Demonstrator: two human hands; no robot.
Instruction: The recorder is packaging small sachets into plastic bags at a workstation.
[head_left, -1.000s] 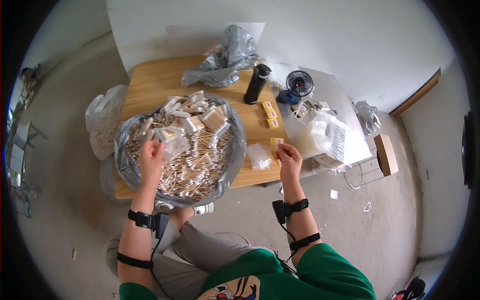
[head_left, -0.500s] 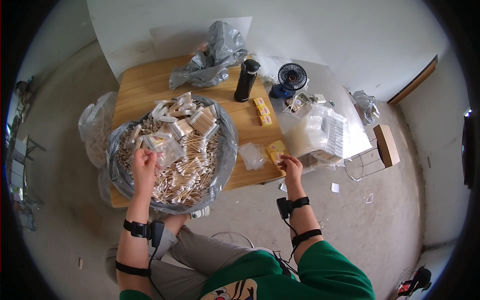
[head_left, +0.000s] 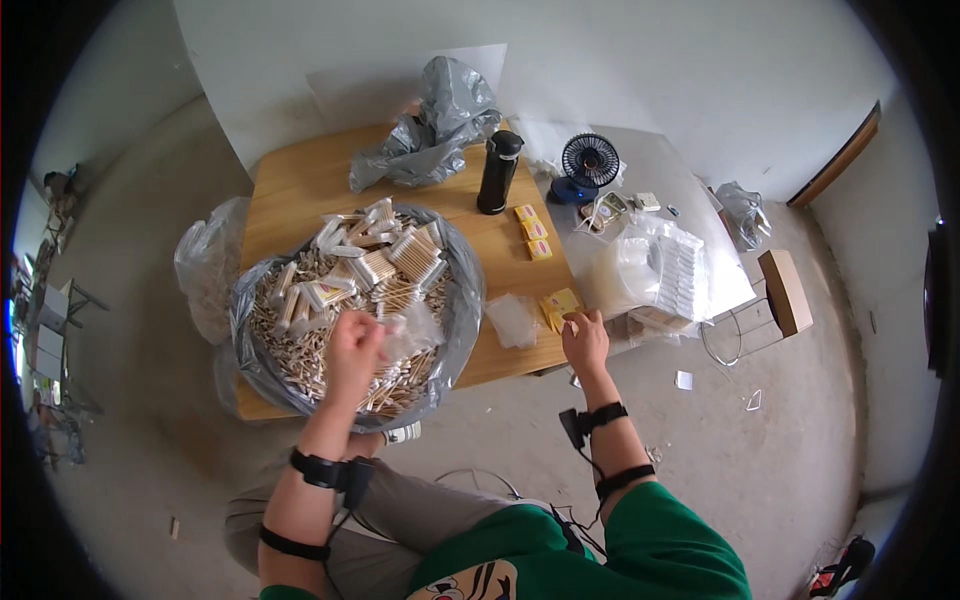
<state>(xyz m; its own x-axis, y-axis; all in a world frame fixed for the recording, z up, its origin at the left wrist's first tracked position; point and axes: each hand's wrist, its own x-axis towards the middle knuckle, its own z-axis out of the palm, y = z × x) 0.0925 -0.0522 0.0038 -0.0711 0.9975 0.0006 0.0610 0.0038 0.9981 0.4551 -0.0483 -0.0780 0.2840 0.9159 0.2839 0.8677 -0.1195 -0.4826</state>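
Observation:
My left hand (head_left: 354,350) is closed on a small clear plastic bag (head_left: 412,332), which looks empty. It hangs above a wide tub lined with a grey plastic bag (head_left: 462,290). Loose cotton swabs (head_left: 385,390) fill the tub, and several clear packets of swabs (head_left: 415,255) lie on top of them. One packet (head_left: 330,291) shows a yellow label. At the table's front right, my right hand (head_left: 586,340) pinches at the edge of a small pile of yellow cards (head_left: 558,304); its fingertips partly cover them. Beside the cards lies a stack of clear bags (head_left: 512,320).
A black bottle (head_left: 497,175), a row of small yellow packs (head_left: 533,233) and a crumpled grey bag (head_left: 430,130) stand farther back. To the right are a small fan (head_left: 590,162) and a large pack of clear bags (head_left: 655,270). An open cardboard box (head_left: 786,290) sits beyond.
My left hand has moved right across the tub with the clear bag, uncovering the yellow-labelled packet. My right hand's fingers have closed in at the yellow cards. The whole view has shifted slightly.

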